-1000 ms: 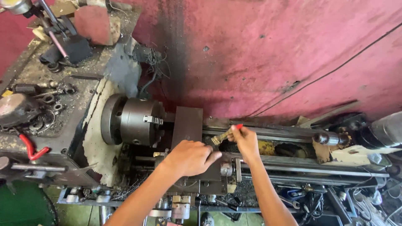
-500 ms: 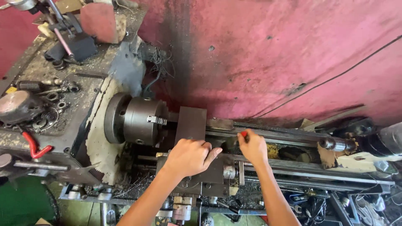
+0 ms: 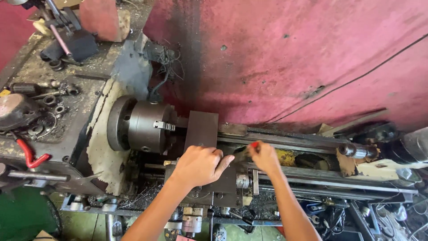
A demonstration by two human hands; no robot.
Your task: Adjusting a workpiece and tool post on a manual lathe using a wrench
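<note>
The left hand [image 3: 199, 164] lay flat and open on the carriage [image 3: 214, 187], just right of the chuck [image 3: 141, 125]. The right hand [image 3: 264, 156], further right of the chuck, gripped a red-handled brush [image 3: 248, 151] over the bed, seemingly sweeping chips; the next stroke would need short, controlled passes.

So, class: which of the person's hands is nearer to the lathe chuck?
Left. The left hand rests on the carriage just right of and below the chuck; the right hand, holding a red-handled tool, is farther right along the bed.
</note>
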